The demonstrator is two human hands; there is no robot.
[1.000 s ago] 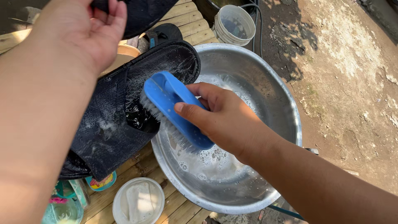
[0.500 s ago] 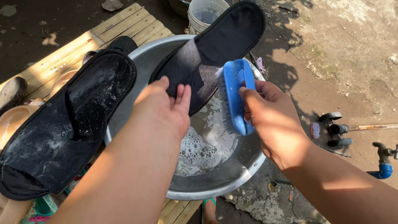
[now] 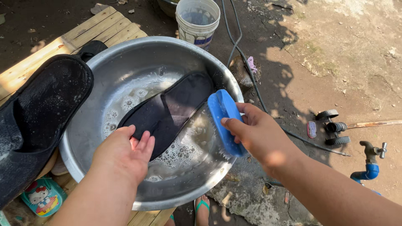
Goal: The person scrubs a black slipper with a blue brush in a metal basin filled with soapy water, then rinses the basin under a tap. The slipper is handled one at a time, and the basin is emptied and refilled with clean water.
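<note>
The left hand (image 3: 125, 157) reaches into a big metal basin (image 3: 104, 54) and holds the near end of a black mat (image 3: 167, 111). Its fingers (image 3: 144, 142) lie close together on top of the mat's edge, the thumb (image 3: 125, 130) set a little apart on the left; what the underside of the hand does cannot be seen. From those fingers the mat slopes up and away to the right, its far end leaning against the basin's far wall, its lower part lying in shallow soapy water (image 3: 184, 155) with foam just right of the fingertips.

The right hand (image 3: 259, 134) grips a blue scrub brush (image 3: 224, 119) by its back. The fingers curl around the brush's right side and the thumb (image 3: 234, 124) presses on the blue top, so the brush is clamped between them. The brush stands on edge over the basin's right rim, bristles facing left toward the mat, close to it; whether they touch cannot be told.

Left of the left hand, outside the basin, a second black mat (image 3: 46, 109) lies wet on a wooden slat platform (image 3: 104, 25). Beyond the fingers of both hands stands a white bucket (image 3: 197, 19). Right of the right hand, on the bare ground, run a dark hose (image 3: 251, 75) and a tap on a blue pipe (image 3: 370, 161).
</note>
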